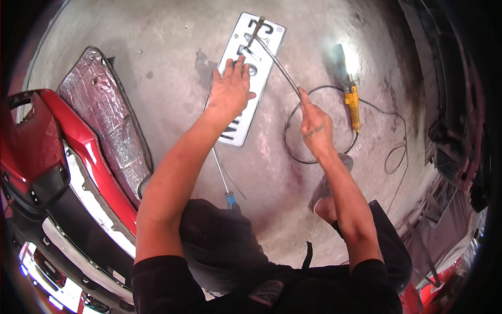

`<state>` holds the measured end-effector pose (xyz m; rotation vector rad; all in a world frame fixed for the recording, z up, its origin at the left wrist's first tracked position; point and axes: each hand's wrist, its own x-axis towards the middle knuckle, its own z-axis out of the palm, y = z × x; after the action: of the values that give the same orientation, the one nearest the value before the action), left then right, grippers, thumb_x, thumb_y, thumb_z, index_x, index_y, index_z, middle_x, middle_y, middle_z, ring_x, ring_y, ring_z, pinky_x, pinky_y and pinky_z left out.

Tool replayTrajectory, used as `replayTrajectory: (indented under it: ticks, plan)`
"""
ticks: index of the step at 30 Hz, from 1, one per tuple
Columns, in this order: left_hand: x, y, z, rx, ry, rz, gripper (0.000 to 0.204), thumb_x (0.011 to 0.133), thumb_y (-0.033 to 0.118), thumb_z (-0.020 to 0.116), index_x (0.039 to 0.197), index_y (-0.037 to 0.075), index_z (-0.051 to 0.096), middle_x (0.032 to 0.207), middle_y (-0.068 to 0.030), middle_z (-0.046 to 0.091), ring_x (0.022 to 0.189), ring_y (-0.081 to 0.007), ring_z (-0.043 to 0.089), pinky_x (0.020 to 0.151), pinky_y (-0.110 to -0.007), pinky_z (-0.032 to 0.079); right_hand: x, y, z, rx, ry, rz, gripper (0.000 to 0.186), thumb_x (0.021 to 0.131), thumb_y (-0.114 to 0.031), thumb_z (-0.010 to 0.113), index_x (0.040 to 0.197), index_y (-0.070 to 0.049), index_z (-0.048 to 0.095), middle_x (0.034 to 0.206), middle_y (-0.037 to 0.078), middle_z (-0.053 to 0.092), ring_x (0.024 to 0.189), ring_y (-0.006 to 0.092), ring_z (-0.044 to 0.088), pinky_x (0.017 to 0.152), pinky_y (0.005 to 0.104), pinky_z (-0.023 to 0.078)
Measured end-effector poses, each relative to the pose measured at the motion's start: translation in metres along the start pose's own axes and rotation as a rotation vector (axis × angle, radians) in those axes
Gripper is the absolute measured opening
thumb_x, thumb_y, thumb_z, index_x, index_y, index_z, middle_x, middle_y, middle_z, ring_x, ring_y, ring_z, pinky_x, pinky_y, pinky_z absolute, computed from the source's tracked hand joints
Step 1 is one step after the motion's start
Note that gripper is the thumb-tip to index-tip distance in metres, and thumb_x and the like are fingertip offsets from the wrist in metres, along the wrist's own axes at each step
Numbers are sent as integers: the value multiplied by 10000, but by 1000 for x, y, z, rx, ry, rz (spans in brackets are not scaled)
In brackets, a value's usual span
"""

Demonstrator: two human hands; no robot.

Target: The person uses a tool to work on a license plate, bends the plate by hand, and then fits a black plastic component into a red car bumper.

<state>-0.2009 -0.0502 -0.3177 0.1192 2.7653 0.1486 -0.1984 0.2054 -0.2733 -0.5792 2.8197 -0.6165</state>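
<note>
A white licence plate (251,115) with dark raised characters lies slanted on the concrete floor in front of me. My left hand (231,89) rests flat on its middle, fingers spread, palm down. In my right hand (316,125) is the thin metal handle of a hammer (281,68), the index finger stretched along it. The hammer's narrow dark head is over the far end of the plate; whether it touches cannot be told. A long-shafted screwdriver (230,200) with a blue handle lies between the plate and my knee, its far end hidden near my left hand.
To the right, a lit work lamp (353,110) with a yellow handle lies on the floor, its black cable (285,137) looping beside my right wrist. A foil-faced panel (104,99) and red-and-black car body parts (83,138) stand at left. Dark vehicle parts (449,157) line the right edge.
</note>
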Motion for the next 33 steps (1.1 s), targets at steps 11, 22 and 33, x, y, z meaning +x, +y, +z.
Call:
replayTrajectory:
  ticks: [11, 22, 33]
  plan:
    - [-2, 1, 3, -9, 24, 6, 779, 996, 460, 625, 1580, 10, 376, 1705, -153, 248, 1548, -357, 291, 1160, -596, 373, 0, 7, 1, 66, 103, 24, 590, 969, 34, 599, 1518, -170, 533, 745, 223, 582, 620, 372, 595, 640, 420, 509]
    - [-3, 3, 0, 4, 9, 1, 801, 980, 468, 643, 1580, 14, 369, 1707, -137, 242, 1558, -349, 274, 1187, -583, 358, -2, 2, 0, 42, 34, 77, 624, 944, 72, 591, 1519, -165, 533, 730, 217, 550, 599, 342, 564, 642, 409, 506]
    - [-1, 6, 0, 35, -17, -9, 799, 991, 471, 626, 1590, 18, 351, 1716, -133, 221, 1565, -349, 260, 1191, -572, 352, -10, 7, -1, 56, 56, 79, 606, 958, 23, 513, 1532, -173, 499, 755, 157, 579, 679, 333, 605, 661, 441, 486]
